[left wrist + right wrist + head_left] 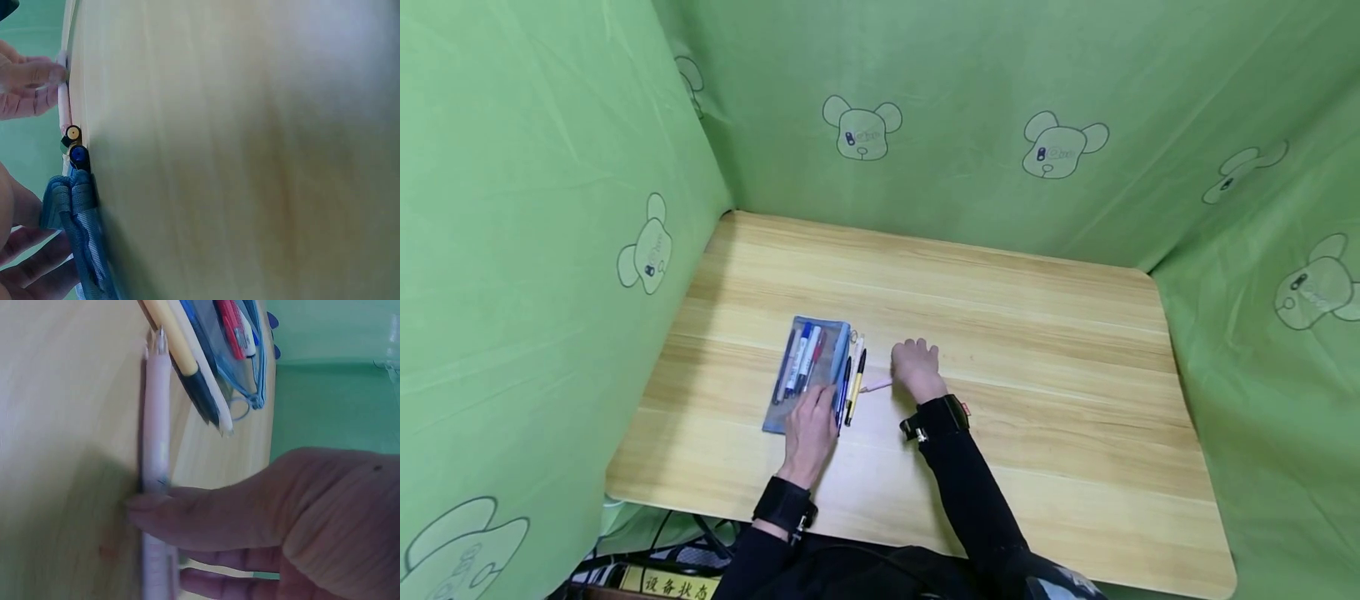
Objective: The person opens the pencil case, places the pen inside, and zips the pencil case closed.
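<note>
A blue mesh pencil case (782,414) with several pens and markers in it lies on the table. My left hand (808,433) grips it near its zipped side, thumb at the edge and fingers over the mesh. To the right, my right hand (917,371) pinches a pale pink pen (156,425) between thumb and fingers, low over the table. The pen's tip points toward the case. Between the two hands lie a yellow pen (855,385) with black ends, a blue pen (843,392) and a white pen (209,378), side by side along the case.
The wooden table (1037,400) is walled on three sides by green cloth (955,58) with bear drawings. A small ring (239,408) hangs at the case's far corner. Cables and a yellow sign (670,583) show below the table's front left edge.
</note>
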The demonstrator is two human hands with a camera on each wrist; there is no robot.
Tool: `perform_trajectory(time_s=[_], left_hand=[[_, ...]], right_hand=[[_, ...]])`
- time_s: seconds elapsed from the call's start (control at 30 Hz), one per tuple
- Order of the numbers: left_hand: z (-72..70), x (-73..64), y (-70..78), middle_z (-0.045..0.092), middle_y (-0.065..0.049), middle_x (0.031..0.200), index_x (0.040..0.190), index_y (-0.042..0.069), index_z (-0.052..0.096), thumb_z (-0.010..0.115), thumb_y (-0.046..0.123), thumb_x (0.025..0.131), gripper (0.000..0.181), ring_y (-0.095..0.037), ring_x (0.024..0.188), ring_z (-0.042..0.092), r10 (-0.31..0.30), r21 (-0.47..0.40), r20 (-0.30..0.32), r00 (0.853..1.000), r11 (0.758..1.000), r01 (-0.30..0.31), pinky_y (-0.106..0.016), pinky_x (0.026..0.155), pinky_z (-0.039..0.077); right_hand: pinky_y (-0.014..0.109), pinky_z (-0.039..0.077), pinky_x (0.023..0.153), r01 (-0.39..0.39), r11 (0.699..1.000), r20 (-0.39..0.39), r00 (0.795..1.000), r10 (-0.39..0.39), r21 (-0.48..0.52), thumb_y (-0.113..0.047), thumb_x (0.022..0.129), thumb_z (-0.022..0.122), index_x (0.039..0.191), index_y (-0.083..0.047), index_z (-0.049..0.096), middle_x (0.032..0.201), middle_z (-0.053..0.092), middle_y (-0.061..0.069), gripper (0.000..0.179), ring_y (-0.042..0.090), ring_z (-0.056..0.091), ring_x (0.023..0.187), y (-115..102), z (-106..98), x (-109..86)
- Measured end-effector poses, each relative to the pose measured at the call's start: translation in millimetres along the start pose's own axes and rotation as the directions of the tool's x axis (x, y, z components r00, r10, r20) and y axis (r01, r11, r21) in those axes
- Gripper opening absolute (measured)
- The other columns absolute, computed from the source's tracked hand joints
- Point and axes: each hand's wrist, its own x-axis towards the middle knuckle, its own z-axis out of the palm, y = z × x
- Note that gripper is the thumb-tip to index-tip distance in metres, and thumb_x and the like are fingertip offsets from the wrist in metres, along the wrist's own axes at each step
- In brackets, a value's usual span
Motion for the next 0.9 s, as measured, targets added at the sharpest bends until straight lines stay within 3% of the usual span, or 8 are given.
perform_trajectory(time_s=[0.13,0.27,0.37,0.6,0.7,0.9], left_hand=[[-0.9,-0.4,-0.3,0.072,-0.014,0.102,0.112,0.000,0.072,0.072,-0.008,0.080,0.033,-0.027,0.078,0.070,0.005,0.008,-0.001,1.000,1.000,-0.005,-0.031,0.060,0.062],[-1.9,-0.1,-0.5,0.072,-0.014,0.102,0.112,0.000,0.072,0.073,-0.008,0.079,0.034,-0.027,0.078,0.070,0.006,0.015,-0.003,1.000,1.000,-0.006,-0.031,0.060,0.062],[-2.4,0.7,-0.2,0.072,-0.014,0.102,0.113,0.000,0.071,0.073,-0.008,0.079,0.035,-0.027,0.079,0.070,0.004,0.015,-0.002,1.000,1.000,-0.004,-0.031,0.059,0.062],[-1.9,0.7,0.2,0.073,-0.015,0.105,0.113,0.000,0.071,0.072,-0.008,0.079,0.035,-0.029,0.081,0.071,-0.005,0.009,0.003,1.000,1.000,0.005,-0.033,0.063,0.063],[-1.7,-0.2,0.0,0.072,-0.015,0.105,0.113,0.000,0.071,0.072,-0.007,0.080,0.034,-0.029,0.082,0.071,-0.010,0.006,0.009,1.000,1.000,0.010,-0.033,0.063,0.063],[-2.8,-0.6,-0.6,0.072,-0.015,0.105,0.114,0.000,0.071,0.072,-0.007,0.080,0.035,-0.029,0.082,0.071,-0.007,0.008,0.013,1.000,1.000,0.007,-0.033,0.064,0.063]], right_hand=[[0.056,0.045,0.110,-0.004,1.000,0.063,0.998,0.003,0.019,-0.003,0.085,0.069,0.085,-0.010,0.070,0.107,0.071,0.012,0.008,0.032,0.059,0.105,4.8,-3.0,-4.3],[0.046,0.057,0.085,-0.006,0.998,0.104,0.995,0.000,0.055,-0.003,0.091,0.063,0.082,-0.008,0.067,0.092,0.071,0.010,0.011,0.026,0.061,0.082,7.3,-4.5,-8.0],[0.037,0.053,0.064,-0.016,0.994,0.117,0.993,0.003,0.106,-0.002,0.092,0.061,0.086,-0.006,0.067,0.087,0.068,0.009,0.010,0.024,0.057,0.073,7.9,-6.7,-9.9],[0.027,0.049,0.055,-0.028,0.968,0.105,0.994,0.001,0.250,0.000,0.086,0.070,0.099,-0.002,0.069,0.090,0.068,0.011,0.014,0.023,0.061,0.072,7.6,-11.1,-11.0],[0.028,0.054,0.054,-0.046,0.939,0.117,0.993,0.006,0.341,-0.001,0.086,0.070,0.099,-0.001,0.067,0.087,0.068,0.013,0.013,0.022,0.061,0.068,6.2,-11.0,-12.4],[0.033,0.060,0.052,-0.094,0.852,0.155,0.988,0.016,0.514,-0.004,0.091,0.068,0.092,0.003,0.067,0.083,0.072,0.020,0.007,0.022,0.065,0.057,-3.1,-11.6,-13.6]])
